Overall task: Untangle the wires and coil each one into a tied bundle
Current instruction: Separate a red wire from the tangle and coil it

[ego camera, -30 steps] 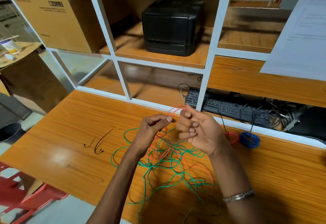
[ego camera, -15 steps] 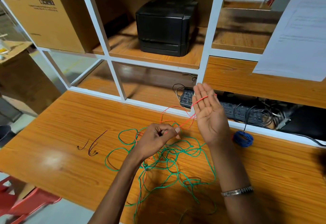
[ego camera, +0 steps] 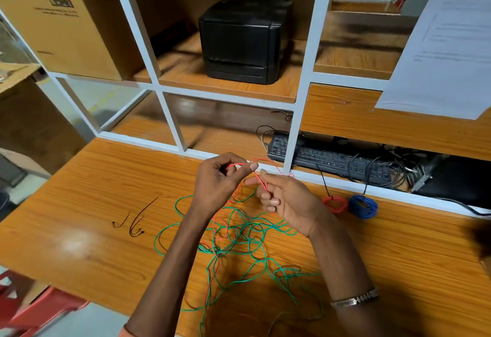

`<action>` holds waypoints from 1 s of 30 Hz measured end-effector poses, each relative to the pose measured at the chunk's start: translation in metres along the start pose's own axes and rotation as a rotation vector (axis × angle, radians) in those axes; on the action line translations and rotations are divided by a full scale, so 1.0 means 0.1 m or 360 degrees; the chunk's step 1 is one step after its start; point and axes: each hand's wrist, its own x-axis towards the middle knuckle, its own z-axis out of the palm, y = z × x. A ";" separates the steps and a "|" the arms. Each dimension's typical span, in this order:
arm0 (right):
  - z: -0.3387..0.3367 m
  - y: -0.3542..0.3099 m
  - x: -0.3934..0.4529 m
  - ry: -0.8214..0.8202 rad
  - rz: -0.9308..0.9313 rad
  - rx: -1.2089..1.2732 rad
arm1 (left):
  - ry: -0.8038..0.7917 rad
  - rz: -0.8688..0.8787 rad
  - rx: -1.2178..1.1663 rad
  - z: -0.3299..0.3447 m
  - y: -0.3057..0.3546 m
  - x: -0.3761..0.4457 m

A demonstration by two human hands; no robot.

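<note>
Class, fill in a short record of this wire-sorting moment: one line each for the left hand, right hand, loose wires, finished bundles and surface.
Left hand: left hand pinches the red wire
Right hand: right hand holds the same red wire
Loose wires: green wire tangled with red on the desk
Finished bundles: red bundle beside blue bundle, right of the hands
Surface: wooden desk

This looks like an office storeroom or small workshop. A wooden bench (ego camera: pixel 93 204) backs onto white-framed shelves (ego camera: pixel 305 76) that hold a black printer (ego camera: pixel 241 42), a cardboard box (ego camera: pixel 61 20) and a keyboard (ego camera: pixel 326 158) amid loose cables. A printed sheet (ego camera: pixel 446 44) hangs at the right.
</note>
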 end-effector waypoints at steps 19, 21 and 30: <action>-0.31 -0.39 0.00 -0.0293 -0.0700 0.1604 | -0.0445 -0.0039 0.0014 0.08 0.05 -0.27; -0.49 -0.36 0.06 0.0055 -0.0804 0.1711 | -0.0515 0.0049 0.0141 0.05 0.07 -0.27; -0.52 -0.07 0.18 0.1090 -0.0799 -0.0138 | -0.0545 0.0162 0.0200 0.25 0.17 -0.19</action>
